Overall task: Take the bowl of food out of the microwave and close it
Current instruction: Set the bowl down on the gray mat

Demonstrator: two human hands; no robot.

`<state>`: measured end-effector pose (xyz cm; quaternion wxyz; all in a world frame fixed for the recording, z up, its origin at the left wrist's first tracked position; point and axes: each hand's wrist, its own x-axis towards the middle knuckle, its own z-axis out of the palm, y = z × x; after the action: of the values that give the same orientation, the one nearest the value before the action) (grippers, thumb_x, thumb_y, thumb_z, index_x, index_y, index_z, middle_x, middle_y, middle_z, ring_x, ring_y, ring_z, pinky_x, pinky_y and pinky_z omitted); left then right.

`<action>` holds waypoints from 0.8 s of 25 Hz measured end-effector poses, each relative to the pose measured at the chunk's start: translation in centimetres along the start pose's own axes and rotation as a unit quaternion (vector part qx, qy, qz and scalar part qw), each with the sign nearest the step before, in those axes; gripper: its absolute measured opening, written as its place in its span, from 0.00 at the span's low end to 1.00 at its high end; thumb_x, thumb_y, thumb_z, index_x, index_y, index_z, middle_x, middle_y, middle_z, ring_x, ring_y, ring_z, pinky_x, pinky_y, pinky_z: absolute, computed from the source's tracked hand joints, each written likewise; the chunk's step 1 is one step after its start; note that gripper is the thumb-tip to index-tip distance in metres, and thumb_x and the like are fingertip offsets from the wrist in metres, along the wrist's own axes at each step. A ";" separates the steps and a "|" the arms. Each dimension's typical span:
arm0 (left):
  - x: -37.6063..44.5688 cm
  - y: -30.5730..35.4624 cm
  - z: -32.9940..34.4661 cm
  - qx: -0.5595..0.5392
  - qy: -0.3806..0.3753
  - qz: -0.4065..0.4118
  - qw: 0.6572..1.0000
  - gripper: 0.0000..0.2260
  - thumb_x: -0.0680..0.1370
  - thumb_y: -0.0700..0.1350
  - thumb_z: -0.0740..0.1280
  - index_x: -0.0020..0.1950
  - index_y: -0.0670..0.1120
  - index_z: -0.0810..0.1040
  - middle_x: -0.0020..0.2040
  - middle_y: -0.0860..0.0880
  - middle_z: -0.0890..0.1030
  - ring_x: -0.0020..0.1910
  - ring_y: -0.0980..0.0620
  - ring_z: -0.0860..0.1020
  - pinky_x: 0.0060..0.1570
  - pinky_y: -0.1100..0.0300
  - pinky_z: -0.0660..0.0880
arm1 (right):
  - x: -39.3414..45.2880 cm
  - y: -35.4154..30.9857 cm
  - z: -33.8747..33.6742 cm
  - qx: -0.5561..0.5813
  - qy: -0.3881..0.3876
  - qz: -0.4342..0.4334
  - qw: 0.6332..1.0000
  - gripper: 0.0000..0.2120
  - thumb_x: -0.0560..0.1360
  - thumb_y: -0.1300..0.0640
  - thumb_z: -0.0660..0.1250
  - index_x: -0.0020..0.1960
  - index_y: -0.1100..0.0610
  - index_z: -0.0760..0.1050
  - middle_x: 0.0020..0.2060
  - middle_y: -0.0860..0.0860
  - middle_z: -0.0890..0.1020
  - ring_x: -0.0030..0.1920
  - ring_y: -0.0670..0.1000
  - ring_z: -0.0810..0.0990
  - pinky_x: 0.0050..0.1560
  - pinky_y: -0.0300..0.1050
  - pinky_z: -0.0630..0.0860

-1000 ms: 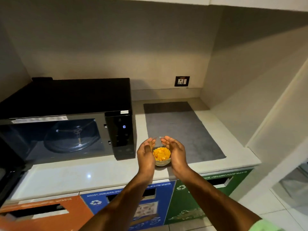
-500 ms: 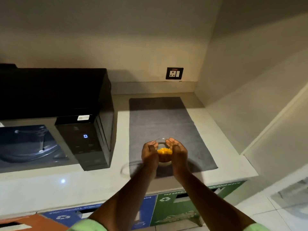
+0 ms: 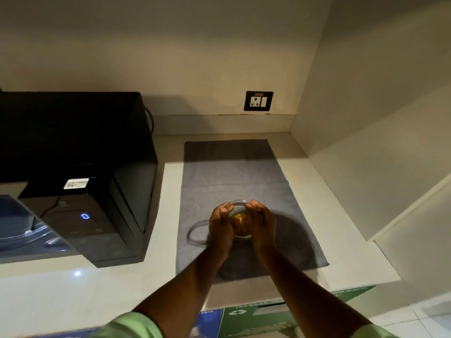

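We cup the bowl (image 3: 240, 224) over the grey mat (image 3: 234, 176).
Left hand (image 3: 220, 226) and right hand (image 3: 261, 225) clasp its sides; the microwave (image 3: 80, 186) sticker is unreadable.

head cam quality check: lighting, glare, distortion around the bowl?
Head view: dim, warm light; the hands throw a dark shadow across the grey mat right of the bowl; a small glare spot on the counter; wide-angle bending at the edges; the food looks murky and the mat's far end lies in shadow.

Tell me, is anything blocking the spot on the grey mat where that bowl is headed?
Nothing visible. The left hand and right hand cup the glass bowl over the grey mat, whose visible surface is bare. The microwave stands apart, to the left.
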<state>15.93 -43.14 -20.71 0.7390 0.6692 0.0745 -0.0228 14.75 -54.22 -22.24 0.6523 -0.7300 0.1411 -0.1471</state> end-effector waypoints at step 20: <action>-5.8 -0.5 -3.8 0.115 -0.052 -0.048 0.991 0.22 0.84 0.52 0.53 0.76 0.45 0.65 0.75 0.43 0.70 0.72 0.46 0.70 0.71 0.54 0.66 | -6.1 -0.3 -1.3 0.034 0.127 0.090 0.987 0.12 0.82 0.62 0.57 0.41 0.59 0.71 0.37 0.57 0.74 0.42 0.54 0.72 0.46 0.49 0.69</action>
<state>9.87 -39.84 -20.70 0.6579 0.7434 0.0643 -0.1013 8.60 -52.94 -21.95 0.6644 -0.6671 0.2824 -0.1841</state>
